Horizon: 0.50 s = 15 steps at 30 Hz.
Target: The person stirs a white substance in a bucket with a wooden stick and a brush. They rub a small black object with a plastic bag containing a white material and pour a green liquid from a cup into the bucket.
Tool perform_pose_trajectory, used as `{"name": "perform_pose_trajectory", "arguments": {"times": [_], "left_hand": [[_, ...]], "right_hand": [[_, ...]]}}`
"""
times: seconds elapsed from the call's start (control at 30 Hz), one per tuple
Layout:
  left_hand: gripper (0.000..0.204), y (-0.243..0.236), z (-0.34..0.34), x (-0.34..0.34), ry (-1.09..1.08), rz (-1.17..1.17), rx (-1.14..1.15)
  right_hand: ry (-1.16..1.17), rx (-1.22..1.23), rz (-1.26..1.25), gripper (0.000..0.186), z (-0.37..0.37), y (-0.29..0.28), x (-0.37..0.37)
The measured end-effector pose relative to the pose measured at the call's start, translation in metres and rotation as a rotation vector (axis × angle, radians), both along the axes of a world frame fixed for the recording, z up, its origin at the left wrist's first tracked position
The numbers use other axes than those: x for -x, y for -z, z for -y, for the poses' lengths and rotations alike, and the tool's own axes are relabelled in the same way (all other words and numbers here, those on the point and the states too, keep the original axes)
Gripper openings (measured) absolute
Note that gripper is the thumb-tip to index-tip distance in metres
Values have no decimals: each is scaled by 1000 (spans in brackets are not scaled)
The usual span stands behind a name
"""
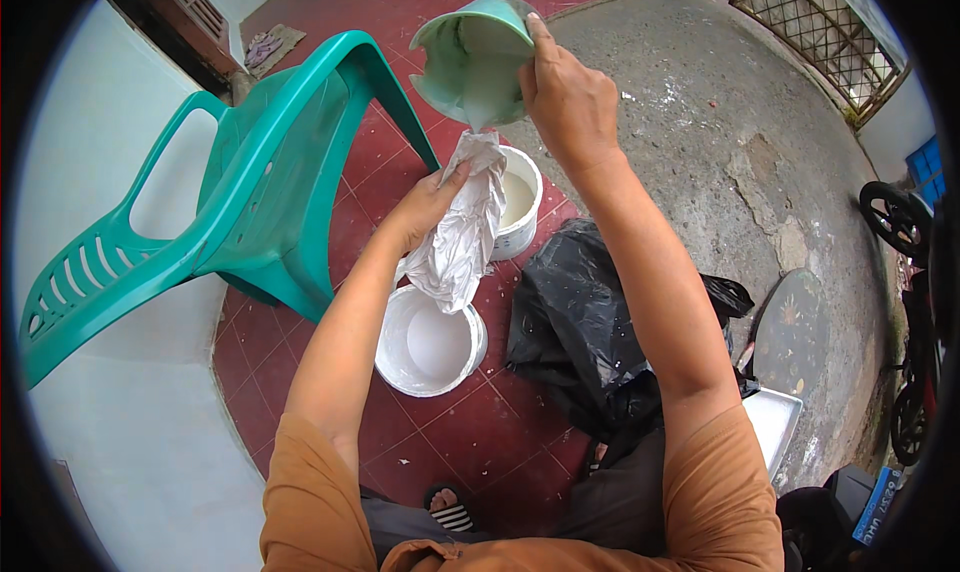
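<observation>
My right hand [572, 97] grips the rim of a pale green plastic bowl [440, 57] with a broken edge, holding it tilted. Whitish liquid runs from its lip down to the top of a crumpled white bag [462, 227]. That bag is pinched near its upper end by my left hand [428, 210], its lower part hanging down. Just behind it stands a white bucket [533, 197] with pale cloudy liquid inside, partly covered by the bag. A second white bucket [385, 357], coated inside with white, sits nearer to me under the bag's lower end.
A green plastic chair [265, 182] leans at the left, by a white wall [110, 422]. A black plastic bag [575, 322] lies right of the buckets on red tiles [460, 442]. Further right are a white tray [775, 422], a rounded board [790, 332] and a wheel [893, 220].
</observation>
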<state>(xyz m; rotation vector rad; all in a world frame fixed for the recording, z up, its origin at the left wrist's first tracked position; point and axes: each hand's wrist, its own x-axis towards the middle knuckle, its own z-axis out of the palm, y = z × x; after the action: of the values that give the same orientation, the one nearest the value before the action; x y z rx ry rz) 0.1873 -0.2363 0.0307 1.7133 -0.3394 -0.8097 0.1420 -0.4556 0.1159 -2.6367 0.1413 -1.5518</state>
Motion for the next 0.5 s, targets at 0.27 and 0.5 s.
{"name": "perform_pose_trajectory", "arguments": {"times": [0.27, 0.5], "left_hand": [[83, 1, 0, -1, -8, 16, 1], [83, 2, -2, -3, 24, -30, 14]], "right_hand": [[1, 1, 10, 47, -2, 0, 0], [8, 23, 15, 47, -2, 0, 0]]}}
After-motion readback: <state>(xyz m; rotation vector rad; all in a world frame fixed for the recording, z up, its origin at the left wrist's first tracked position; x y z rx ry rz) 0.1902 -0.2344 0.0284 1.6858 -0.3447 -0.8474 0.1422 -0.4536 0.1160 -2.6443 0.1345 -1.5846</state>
